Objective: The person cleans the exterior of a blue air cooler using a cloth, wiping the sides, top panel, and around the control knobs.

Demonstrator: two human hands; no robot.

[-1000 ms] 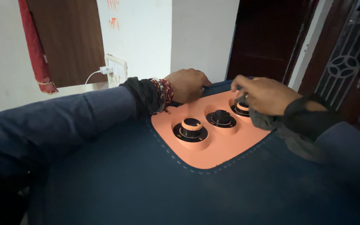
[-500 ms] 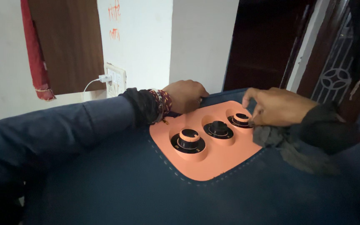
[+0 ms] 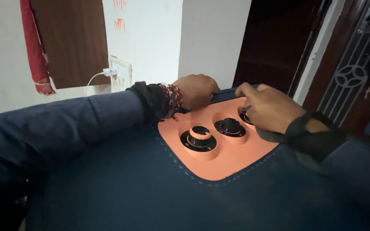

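A dark blue fabric cover with pale stitching (image 3: 142, 188) stretches over a bulky appliance and fills the lower half of the view. Cut into it near the far edge is a salmon-orange plastic control panel with rounded corners (image 3: 232, 160); its long axis runs from the near left toward the far right. Behind stands a white wall (image 3: 150, 38) with a white switch plate and a plugged-in white charger (image 3: 118, 72), a brown wooden board (image 3: 71, 38) with a red cloth strip (image 3: 33, 47) hanging down its left side, a dark wooden door (image 3: 275, 38), and a metal grille with a round motif (image 3: 350, 72) at the far right.

Three round knobs sit in recessed wells in a row along the panel's long axis. The near-left black knob with an orange cap (image 3: 198, 137) and the middle all-black knob (image 3: 230, 126) are uncovered. The far-right knob (image 3: 246, 116) is mostly hidden under the right hand (image 3: 268, 107), whose fingers are curled down over it; a dark grey rag (image 3: 275, 136) is bunched beneath the palm, and I cannot tell whether the fingers pinch the knob or only press the rag against it. The left hand (image 3: 198, 90), with red thread bracelets at the wrist (image 3: 172, 97), is closed over the cover's far edge at the panel's far-left corner.
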